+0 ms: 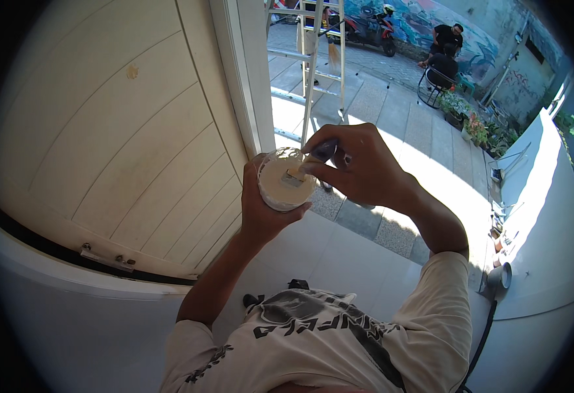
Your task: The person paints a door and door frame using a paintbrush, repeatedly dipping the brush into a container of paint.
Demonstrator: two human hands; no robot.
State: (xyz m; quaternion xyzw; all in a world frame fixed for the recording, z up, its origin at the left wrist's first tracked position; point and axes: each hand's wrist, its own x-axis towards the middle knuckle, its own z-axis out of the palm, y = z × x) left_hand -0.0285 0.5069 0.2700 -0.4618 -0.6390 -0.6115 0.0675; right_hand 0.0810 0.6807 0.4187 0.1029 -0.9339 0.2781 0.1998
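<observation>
My left hand point(265, 208) is wrapped round a round tub of white paint point(275, 190), holding it up in front of my body. From the right, my right hand point(355, 167) reaches over the rim, its fingers closed on a paintbrush point(324, 151). The brush has a dark handle end and a pale neck. Its metal band point(293, 179) shows at the white surface, while the bristles are hidden in the tub.
A cream panelled door point(136, 131) with a bolt near its bottom stands at my left. Beyond the doorway is a metal stepladder point(310, 72) on sunlit paving. Farther off are a parked motorbike point(372, 29), two people point(443, 62) and potted plants point(473, 128). A white wall point(542, 216) runs along the right.
</observation>
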